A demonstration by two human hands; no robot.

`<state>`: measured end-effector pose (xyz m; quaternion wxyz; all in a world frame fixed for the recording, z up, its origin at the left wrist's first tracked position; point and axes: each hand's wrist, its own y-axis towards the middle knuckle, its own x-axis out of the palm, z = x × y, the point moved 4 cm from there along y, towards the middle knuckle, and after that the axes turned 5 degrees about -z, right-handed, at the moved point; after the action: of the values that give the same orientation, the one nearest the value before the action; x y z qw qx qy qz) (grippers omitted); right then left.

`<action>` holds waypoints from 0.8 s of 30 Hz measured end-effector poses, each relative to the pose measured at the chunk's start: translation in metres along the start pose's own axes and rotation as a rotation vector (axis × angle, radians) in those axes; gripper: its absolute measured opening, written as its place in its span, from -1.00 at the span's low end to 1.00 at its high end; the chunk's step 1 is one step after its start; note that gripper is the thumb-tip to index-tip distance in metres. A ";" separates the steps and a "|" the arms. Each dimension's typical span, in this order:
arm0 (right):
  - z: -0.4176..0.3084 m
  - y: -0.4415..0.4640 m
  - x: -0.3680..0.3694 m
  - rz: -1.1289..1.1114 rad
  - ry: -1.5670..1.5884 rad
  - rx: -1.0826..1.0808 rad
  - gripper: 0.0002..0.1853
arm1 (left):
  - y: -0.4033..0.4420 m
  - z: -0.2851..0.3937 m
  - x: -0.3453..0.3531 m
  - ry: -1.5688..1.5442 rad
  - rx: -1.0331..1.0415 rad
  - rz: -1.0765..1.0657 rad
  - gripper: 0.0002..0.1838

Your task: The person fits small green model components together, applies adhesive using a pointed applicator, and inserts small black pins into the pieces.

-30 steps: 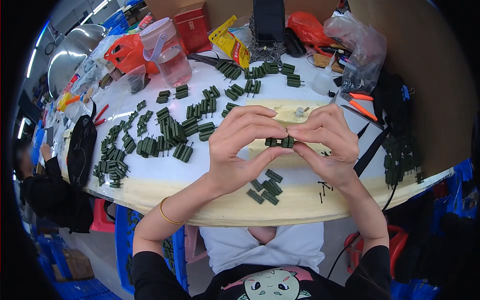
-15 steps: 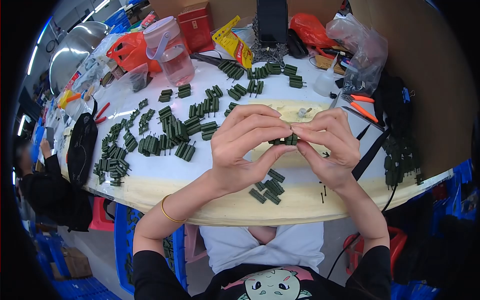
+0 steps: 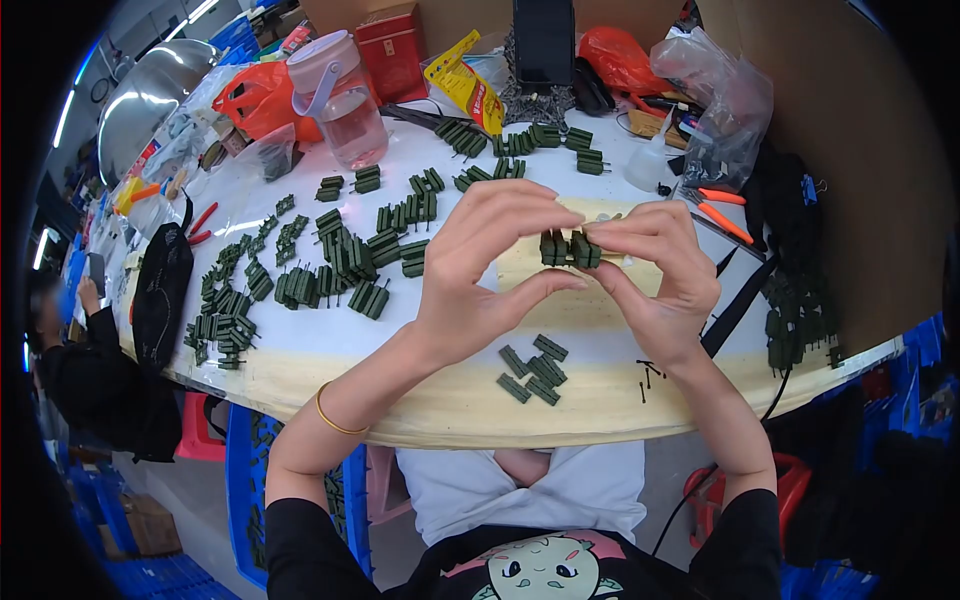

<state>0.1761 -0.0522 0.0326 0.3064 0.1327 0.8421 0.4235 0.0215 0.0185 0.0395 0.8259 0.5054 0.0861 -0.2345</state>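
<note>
Between my two hands, above the table, is a dark green ribbed piece (image 3: 570,249) made of parallel blocks. My right hand (image 3: 655,275) pinches its right side between thumb and fingers. My left hand (image 3: 495,262) curves around its left side, fingertips above and thumb below. Several loose green blocks (image 3: 534,369) lie on the table beneath my hands. Small black pins (image 3: 648,374) are scattered near my right wrist. Many joined green pieces (image 3: 345,255) cover the table to the left.
A pink-lidded jug (image 3: 345,110), a yellow packet (image 3: 465,85) and a phone (image 3: 544,42) stand at the back. Orange-handled pliers (image 3: 725,218) lie right, beside a clear bag (image 3: 725,110). Another person (image 3: 105,370) sits far left. A blue crate (image 3: 240,480) is below the table.
The green piece has been raised and tilted, so more of its ribbed face shows. My left fingers have lifted and spread from their closer pinch.
</note>
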 end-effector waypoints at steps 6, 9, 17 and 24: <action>0.009 0.004 0.001 -0.021 -0.042 -0.021 -0.60 | -0.008 -0.017 0.000 -0.099 -0.059 -0.011 -0.62; 0.010 0.004 0.002 -0.013 -0.014 0.062 -0.58 | -0.009 -0.023 0.001 -0.105 -0.090 0.013 -0.59; 0.015 0.003 0.005 -0.062 0.093 0.226 -0.49 | -0.014 -0.027 -0.001 -0.152 -0.217 0.043 -0.49; 0.011 0.003 0.007 -0.151 0.074 0.163 -0.52 | -0.018 -0.022 0.002 -0.177 -0.280 0.073 -0.37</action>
<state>0.1775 -0.0396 0.0274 0.2942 0.0777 0.8921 0.3341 0.0169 0.0302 0.0146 0.9006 0.3655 0.0264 -0.2336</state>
